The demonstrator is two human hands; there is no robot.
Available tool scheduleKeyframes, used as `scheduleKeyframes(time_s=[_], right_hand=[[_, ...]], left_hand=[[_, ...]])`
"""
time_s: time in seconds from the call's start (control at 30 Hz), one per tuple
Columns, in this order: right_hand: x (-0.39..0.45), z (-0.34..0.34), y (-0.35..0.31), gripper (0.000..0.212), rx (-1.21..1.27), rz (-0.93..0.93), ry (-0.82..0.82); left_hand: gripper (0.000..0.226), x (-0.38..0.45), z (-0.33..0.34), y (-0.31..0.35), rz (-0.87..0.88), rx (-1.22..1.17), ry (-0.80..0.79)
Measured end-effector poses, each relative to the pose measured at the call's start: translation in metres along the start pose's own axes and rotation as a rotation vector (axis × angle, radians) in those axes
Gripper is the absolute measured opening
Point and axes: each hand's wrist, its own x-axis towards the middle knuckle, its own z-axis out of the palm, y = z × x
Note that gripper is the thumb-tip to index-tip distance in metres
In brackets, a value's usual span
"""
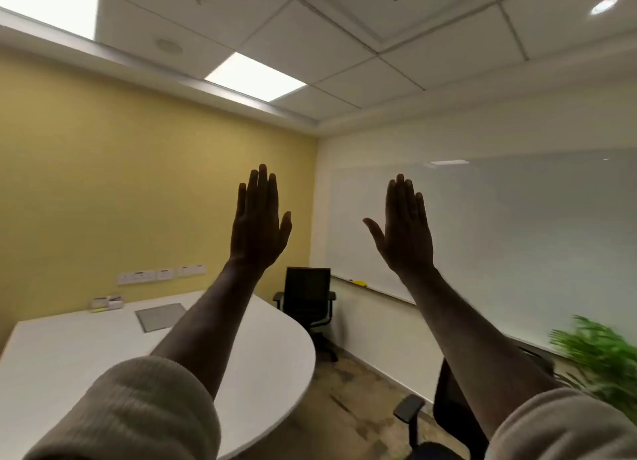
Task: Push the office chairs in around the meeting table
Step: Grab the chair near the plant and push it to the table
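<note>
A white meeting table with a rounded end fills the lower left. One black office chair stands in the far corner, apart from the table's end. A second black chair is near me at the lower right, partly hidden by my right forearm, with one armrest showing. My left hand and my right hand are both raised flat in the air, backs toward me, fingers straight, holding nothing and touching nothing.
A whiteboard covers the right wall, with a yellow item on its tray. A green plant stands at the right edge. On the table lie a grey inset panel and a small box. Carpet runs between the table and the right wall.
</note>
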Motion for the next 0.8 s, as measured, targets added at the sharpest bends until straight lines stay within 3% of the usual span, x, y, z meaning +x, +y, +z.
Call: scheduleKeyframes(time_s=[0.43, 0.8], right_hand=[[-0.156, -0.028, 0.067, 0.081, -0.131, 0.226, -0.191], [-0.294, -0.060, 0.167, 0.084, -0.299, 0.400, -0.343]], left_hand=[[0.069, -0.099, 0.083, 0.122, 0.005, -0.342, -0.272], [0.073, -0.186, 0.165, 0.282, 0.060, -0.528, -0.523]])
